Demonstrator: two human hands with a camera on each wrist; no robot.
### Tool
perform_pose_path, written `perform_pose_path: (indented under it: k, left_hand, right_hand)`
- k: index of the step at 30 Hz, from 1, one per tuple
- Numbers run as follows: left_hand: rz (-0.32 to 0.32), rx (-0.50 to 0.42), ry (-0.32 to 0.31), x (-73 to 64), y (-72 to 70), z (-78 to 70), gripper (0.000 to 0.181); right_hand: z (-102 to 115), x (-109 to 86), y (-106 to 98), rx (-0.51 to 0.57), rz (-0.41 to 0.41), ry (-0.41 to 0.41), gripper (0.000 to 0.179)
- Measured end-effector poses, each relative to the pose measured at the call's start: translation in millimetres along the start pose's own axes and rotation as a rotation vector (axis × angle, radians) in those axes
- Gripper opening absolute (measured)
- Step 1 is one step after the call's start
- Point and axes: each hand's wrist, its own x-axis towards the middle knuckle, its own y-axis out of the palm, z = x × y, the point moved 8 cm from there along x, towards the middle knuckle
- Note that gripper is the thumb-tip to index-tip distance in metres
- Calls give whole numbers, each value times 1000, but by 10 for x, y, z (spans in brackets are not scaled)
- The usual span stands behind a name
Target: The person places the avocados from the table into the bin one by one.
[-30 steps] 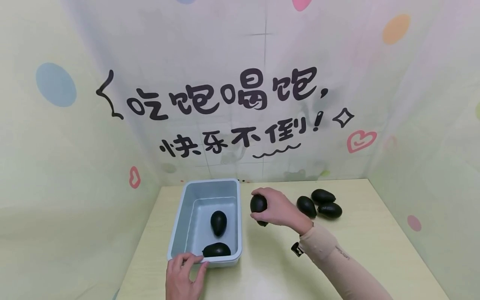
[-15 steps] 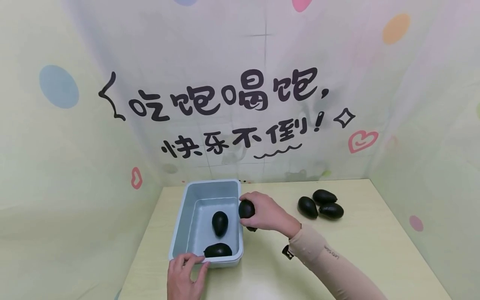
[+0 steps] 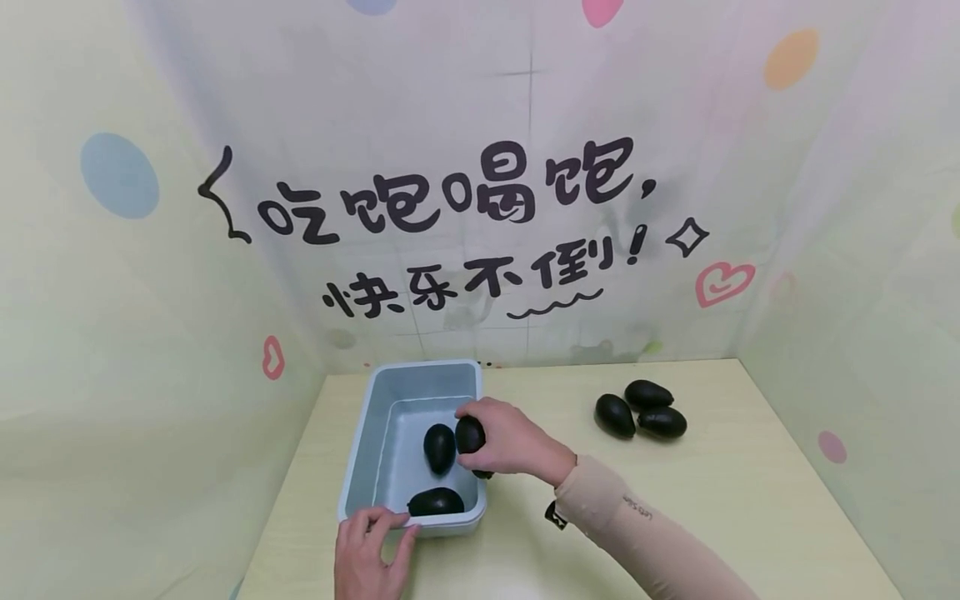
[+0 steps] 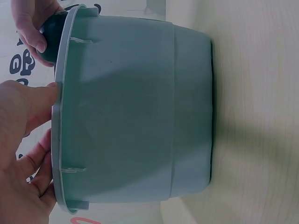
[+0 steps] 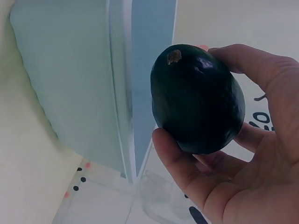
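Observation:
In the head view, my right hand [image 3: 513,442] grips a black avocado [image 3: 470,435] above the right rim of a light-blue plastic bin [image 3: 358,433]. The right wrist view shows this avocado [image 5: 198,98] as dark green with a brown stem scar, held between thumb and fingers. Two more avocados lie inside the bin: one mid-floor [image 3: 439,448], the other by the near wall [image 3: 437,501]. My left hand [image 3: 367,550] holds the bin's near rim at the left corner. In the left wrist view, its thumb and fingertips meet the rim [image 4: 57,116].
Three avocados [image 3: 641,410] sit in a cluster on the right of the pale wooden table [image 3: 697,500]. Behind the table hangs a white backdrop [image 3: 450,83] with black lettering, and similar cloth walls stand at both sides.
My right hand has carried its avocado leftward from the table side of the bin to over its right rim. My left hand stays on the near rim.

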Motion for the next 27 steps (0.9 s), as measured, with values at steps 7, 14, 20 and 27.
perform_pose_path:
  k: [7,14,20,27]
  left_hand:
    - [-10,4,6,-10,-9,8,26]
    - [-9,-3,6,-3,-12,-4,27]
    - [10,-6,-22,-6,-5,2,25]
    - [3,-3,-6,-4,-3,-7,24]
  right_hand:
    - [110,75,107,-20,15,-20,54]
    - [165,156,211,-56,24,-4,56]
    - [240,267,311,-76,45,-10,58]
    - [311,351,464,-70,87,-4,59]
